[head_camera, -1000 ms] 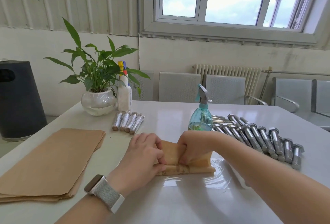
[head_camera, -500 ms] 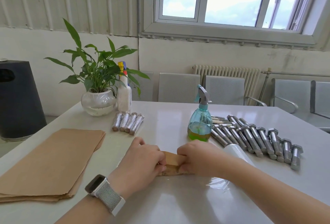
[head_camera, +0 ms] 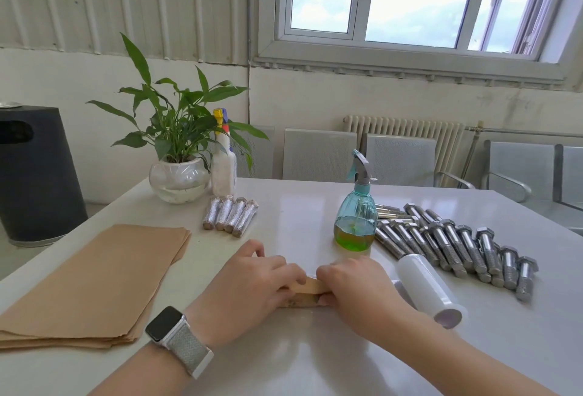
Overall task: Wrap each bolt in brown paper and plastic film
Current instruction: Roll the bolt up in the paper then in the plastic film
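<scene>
A brown paper roll (head_camera: 307, 291) lies on the white table (head_camera: 299, 212) near its front, most of it covered by both hands; the bolt inside is hidden. My left hand (head_camera: 249, 288) grips its left end and my right hand (head_camera: 350, 288) grips its right end, fingers curled over it. A roll of plastic film (head_camera: 426, 288) lies just right of my right hand. Several bare steel bolts (head_camera: 457, 244) lie in a row at the right. Several wrapped bolts (head_camera: 230, 215) sit side by side at the back left. A stack of brown paper sheets (head_camera: 94, 279) lies at the left.
A teal spray bottle (head_camera: 356, 215) with green liquid stands behind my right hand. A potted plant (head_camera: 179, 155) and a white spray bottle (head_camera: 224, 162) stand at the far left corner. A black bin (head_camera: 34, 171) is on the floor left, metal chairs (head_camera: 400, 159) beyond the table.
The paper has gone from a loose upright fold to a tight roll under both hands, which moved closer together. The film roll now shows beside my right hand.
</scene>
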